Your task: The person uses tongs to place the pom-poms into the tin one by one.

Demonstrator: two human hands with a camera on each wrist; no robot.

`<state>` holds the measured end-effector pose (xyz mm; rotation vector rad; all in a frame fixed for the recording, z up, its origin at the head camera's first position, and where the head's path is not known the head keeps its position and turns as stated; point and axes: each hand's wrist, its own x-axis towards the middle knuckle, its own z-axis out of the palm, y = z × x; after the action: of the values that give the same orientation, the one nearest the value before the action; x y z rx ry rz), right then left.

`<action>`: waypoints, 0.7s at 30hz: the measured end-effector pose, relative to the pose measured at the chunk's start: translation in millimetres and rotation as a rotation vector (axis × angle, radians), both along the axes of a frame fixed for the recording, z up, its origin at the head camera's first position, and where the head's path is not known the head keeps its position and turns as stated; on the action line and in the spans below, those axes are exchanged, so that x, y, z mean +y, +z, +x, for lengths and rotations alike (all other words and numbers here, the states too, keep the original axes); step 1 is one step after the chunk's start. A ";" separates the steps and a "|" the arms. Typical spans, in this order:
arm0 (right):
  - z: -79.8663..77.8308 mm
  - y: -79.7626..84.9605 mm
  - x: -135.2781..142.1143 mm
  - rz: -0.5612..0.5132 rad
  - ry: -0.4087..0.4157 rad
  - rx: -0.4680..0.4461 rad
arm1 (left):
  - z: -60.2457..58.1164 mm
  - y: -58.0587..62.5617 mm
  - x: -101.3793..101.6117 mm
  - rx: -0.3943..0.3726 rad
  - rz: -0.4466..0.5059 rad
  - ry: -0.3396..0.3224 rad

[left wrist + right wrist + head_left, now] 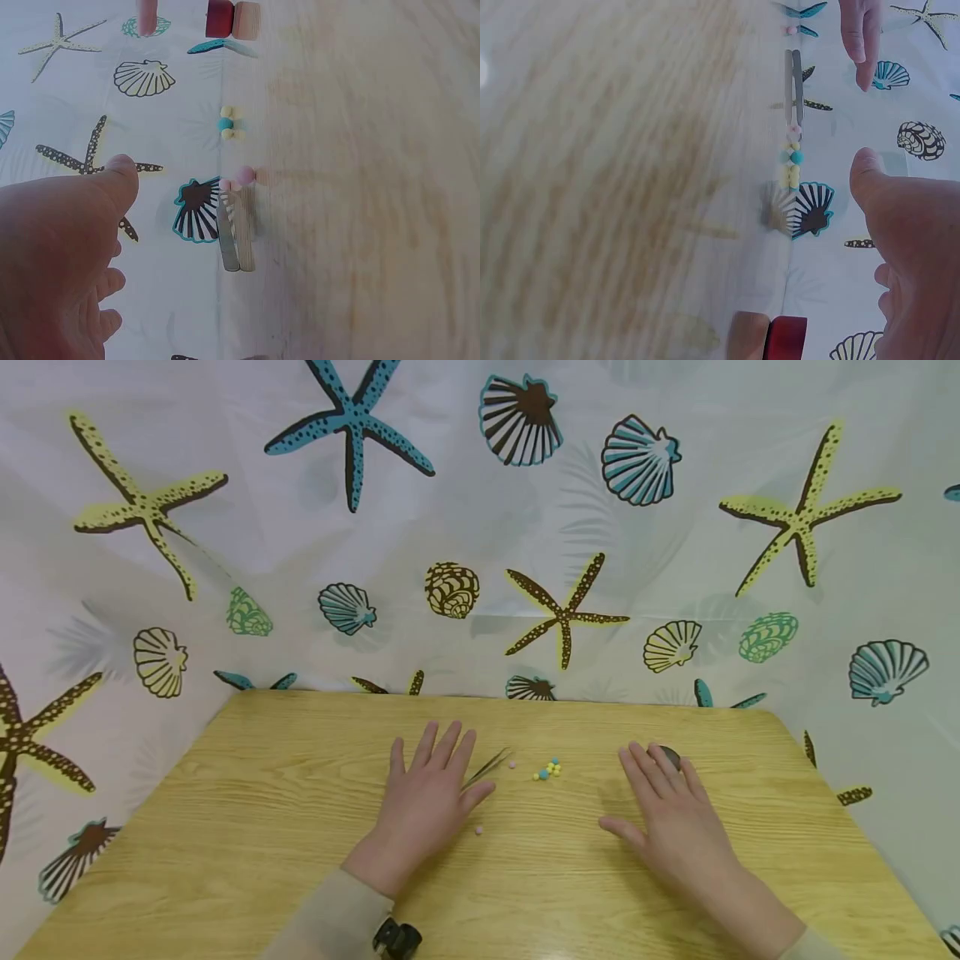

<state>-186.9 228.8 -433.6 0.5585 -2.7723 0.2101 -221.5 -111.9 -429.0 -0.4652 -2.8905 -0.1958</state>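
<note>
Both hands are held out flat, palms down and fingers spread, above the wooden table (300, 827). My left hand (423, 802) holds nothing; metal tweezers (487, 767) lie just beyond its thumb, partly hidden by it. One pink bead (512, 765) is by the tweezers' tips, and another pink bead (479, 831) lies nearer, below the thumb. Several yellow and blue beads (553, 768) are grouped between the hands. My right hand (678, 818), also holding nothing, partly covers a small round object (670, 758) with a dark top. In the left wrist view, its side (220, 19) looks red.
A white cloth (450, 510) printed with starfish and shells stands behind the table and along its sides. There is a black device (397, 938) at the left wrist, by the sleeve (330, 918). The tabletop reflects the objects in both wrist views.
</note>
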 end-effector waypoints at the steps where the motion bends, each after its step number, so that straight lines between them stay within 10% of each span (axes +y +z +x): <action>1: -0.4 0.3 1.4 -0.001 -0.003 -0.001 | -0.4 0.2 0.6 -0.002 0.004 -0.001; 21: -11.7 -4.6 30.2 -0.048 -0.109 -0.087 | -6.1 -4.4 4.6 -0.010 0.084 0.001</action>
<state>-198.6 259.0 -438.2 0.3932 -2.8633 0.2822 -227.6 -107.3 -433.4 -0.4487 -2.8785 -0.3190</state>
